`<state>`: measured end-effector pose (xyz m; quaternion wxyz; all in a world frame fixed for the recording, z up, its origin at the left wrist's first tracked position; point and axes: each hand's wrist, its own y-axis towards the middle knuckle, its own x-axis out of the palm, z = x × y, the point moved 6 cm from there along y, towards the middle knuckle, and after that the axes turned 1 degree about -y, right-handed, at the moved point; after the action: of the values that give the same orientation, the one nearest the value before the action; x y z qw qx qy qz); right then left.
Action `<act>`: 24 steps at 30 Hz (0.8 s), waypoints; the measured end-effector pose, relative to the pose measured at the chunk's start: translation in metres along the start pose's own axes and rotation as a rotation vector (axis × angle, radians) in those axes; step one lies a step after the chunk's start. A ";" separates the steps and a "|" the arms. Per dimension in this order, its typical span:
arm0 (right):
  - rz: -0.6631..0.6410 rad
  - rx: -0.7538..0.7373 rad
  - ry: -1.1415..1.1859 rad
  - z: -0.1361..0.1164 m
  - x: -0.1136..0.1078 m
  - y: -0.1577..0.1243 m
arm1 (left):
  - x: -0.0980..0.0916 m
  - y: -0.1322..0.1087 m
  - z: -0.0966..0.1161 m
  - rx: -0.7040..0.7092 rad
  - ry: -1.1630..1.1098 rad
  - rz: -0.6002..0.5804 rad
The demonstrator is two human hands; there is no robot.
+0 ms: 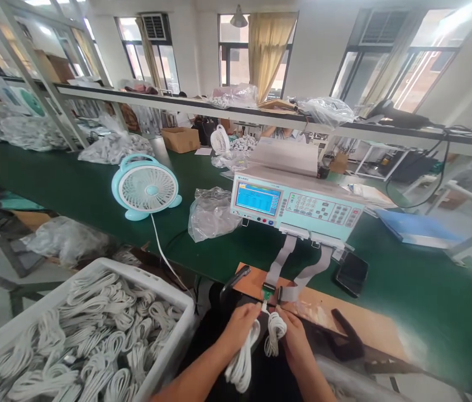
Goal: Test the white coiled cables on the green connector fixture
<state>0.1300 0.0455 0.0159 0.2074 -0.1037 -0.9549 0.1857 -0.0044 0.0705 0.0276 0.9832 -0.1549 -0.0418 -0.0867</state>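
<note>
Near the bench's front edge, my left hand [244, 321] pinches a white connector [265, 306] at a small green circuit board [266, 293]. A long bundle of white cable [242, 360] hangs below this hand. My right hand [292, 329] is closed at the top of a shorter coiled white cable [275, 333], close beside the left. Grey ribbon cables [280, 262] run from the boards up to a light-blue test instrument [298, 204] with a lit blue screen. The fingertips hide part of the connectors.
At the lower left stands a white bin [185, 301] full of coiled white cables. On the green bench [420, 296] are a blue fan [146, 187], a plastic bag [213, 215], a black phone [352, 273] and a blue folder [418, 226]. A shelf [168, 106] crosses behind.
</note>
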 end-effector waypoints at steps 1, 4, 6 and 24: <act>-0.017 -0.004 0.008 0.000 0.002 0.000 | 0.010 0.006 -0.003 0.039 0.021 -0.010; -0.051 -0.026 0.030 0.002 0.004 0.002 | 0.021 0.020 -0.006 0.105 0.045 0.004; -0.032 -0.052 0.042 0.003 0.002 0.005 | 0.022 0.024 -0.007 0.101 0.052 0.026; -0.013 0.038 -0.622 -0.021 -0.086 -0.053 | 0.022 -0.028 -0.037 -0.258 -0.141 -0.087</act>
<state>0.2096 -0.0193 0.0240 -0.0917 -0.0321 -0.9695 0.2248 0.0145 0.0293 0.0034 0.9450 -0.2839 -0.1060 -0.1229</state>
